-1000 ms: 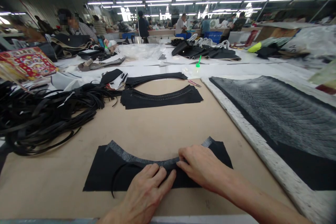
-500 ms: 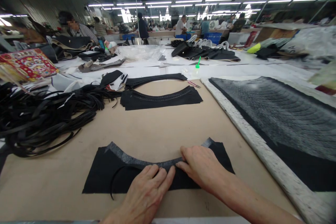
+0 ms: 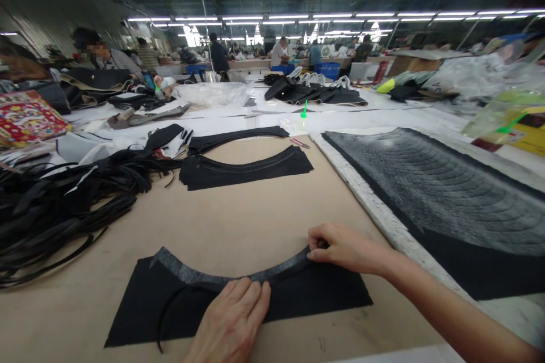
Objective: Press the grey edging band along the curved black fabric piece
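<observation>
A black panel [image 3: 131, 306] with a curved cutout lies on the tan board, a speckled grey band [image 3: 187, 273] running along the curve. On it rests a narrow black strip [image 3: 159, 320], its loose left end curling toward me. My left hand [image 3: 236, 315] lies with flat fingers on the strip and panel, just below the middle of the curve. Farther right, my right hand [image 3: 336, 247] is closed in a pinch at the curved edge, on what looks like the strip's other end. The fingers hide the exact grip.
Similar black curved pieces [image 3: 247, 170] lie farther back, with small pink-handled snips [image 3: 300, 143] nearby. A heap of black strips [image 3: 85, 204] covers the left. On the right is a white-edged slab [image 3: 361, 193] bearing a grey-smeared black sheet [image 3: 443, 204]. A green-tipped bottle [image 3: 304, 116] stands behind.
My right hand has moved right along the curved edge, away from my left hand, and its fingers have closed into a pinch. My left hand stays on the panel. The view has shifted slightly.
</observation>
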`<state>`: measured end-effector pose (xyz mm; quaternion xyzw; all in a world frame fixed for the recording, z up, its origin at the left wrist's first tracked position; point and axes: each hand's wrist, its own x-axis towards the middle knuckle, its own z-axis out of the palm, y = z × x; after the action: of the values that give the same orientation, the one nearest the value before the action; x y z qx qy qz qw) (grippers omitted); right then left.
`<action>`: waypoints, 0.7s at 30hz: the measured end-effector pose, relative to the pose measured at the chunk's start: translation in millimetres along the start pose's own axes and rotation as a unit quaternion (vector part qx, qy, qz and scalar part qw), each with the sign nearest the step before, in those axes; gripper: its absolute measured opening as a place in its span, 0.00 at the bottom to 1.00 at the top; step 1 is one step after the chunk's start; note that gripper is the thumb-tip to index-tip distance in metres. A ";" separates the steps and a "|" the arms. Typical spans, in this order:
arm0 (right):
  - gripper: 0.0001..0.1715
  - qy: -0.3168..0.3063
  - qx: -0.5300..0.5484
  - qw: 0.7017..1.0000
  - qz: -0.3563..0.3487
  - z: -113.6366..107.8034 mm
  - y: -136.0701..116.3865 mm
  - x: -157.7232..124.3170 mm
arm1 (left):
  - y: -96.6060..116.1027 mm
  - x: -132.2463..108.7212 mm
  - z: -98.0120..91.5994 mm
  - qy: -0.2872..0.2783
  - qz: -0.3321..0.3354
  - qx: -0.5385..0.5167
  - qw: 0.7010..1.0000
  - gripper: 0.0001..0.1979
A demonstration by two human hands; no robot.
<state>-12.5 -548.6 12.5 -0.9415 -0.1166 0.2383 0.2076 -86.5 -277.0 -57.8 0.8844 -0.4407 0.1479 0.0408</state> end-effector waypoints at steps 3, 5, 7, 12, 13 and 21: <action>0.06 0.018 -0.011 1.000 0.013 4.4 -3.5 1.3 | 2.1 3.3 -0.1 -0.025 -0.011 0.002 1.000 0.23; 0.05 0.022 -0.017 0.999 0.019 5.9 -5.1 1.4 | 3.5 5.5 0.3 -0.038 -0.017 0.002 0.999 0.25; 0.04 0.023 -0.022 0.999 0.022 6.2 -6.0 1.1 | 4.5 7.9 1.2 -0.046 -0.016 0.001 0.999 0.26; 0.03 0.024 -0.031 0.999 0.027 6.7 -6.1 1.5 | 3.9 13.0 1.9 -0.051 -0.014 0.004 0.999 0.26; 0.03 0.025 -0.033 0.999 0.027 7.4 -5.7 1.7 | 3.6 13.4 1.8 -0.047 -0.014 0.005 0.999 0.26; 0.03 0.043 -0.035 0.998 0.043 13.9 -2.2 2.3 | 3.6 14.5 0.9 -0.031 -0.017 0.014 0.999 0.24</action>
<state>-17.7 -541.4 1.4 -0.9618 -0.0757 0.2018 0.1689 -81.0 -290.5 -54.6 0.8963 -0.4250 0.1256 0.0173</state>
